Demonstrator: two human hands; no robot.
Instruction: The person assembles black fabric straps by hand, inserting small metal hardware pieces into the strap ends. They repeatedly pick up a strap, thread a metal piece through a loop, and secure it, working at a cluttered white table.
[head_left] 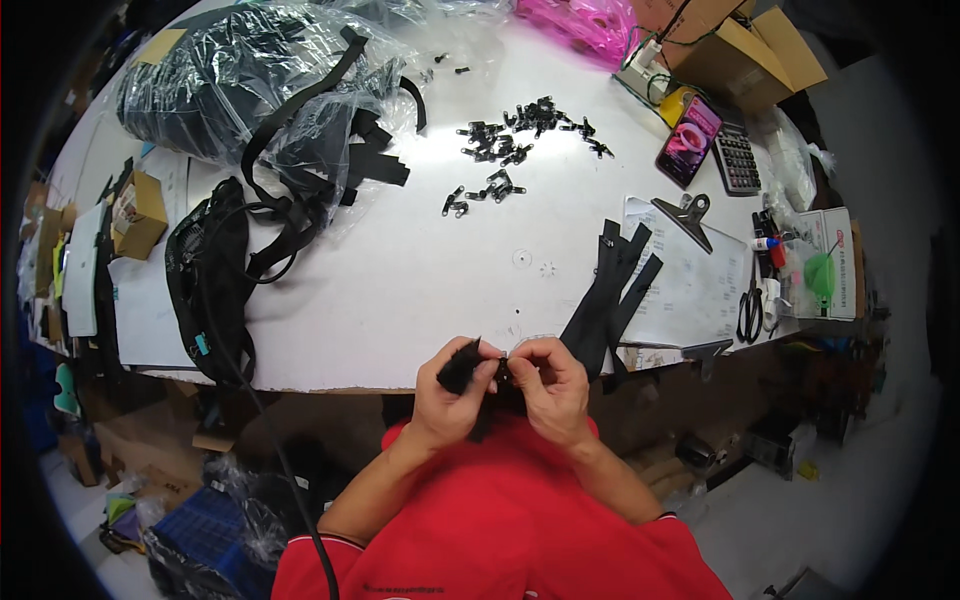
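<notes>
At the table's front edge my left hand [447,408] is closed around a black zipper tape [459,368], whose end sticks up out of the grip. My right hand [556,396], thumb and fingers pinched, holds a small black zipper slider [503,370] against the tape. The fingertips of both hands almost meet there, so whether the slider is on the tape I cannot tell. Several more black zipper tapes [600,300] lie just right of my right hand. Farther back, loose black zipper sliders [535,117] are scattered in a pile, with a smaller group [496,187] nearer.
Clear plastic bags of black material [230,85] fill the back left, with a black bag [207,275] in front. On the right are a clipboard [690,270], scissors [750,312], a phone [688,143], a calculator [737,160] and a cardboard box [745,65]. A cable [290,475] hangs at left.
</notes>
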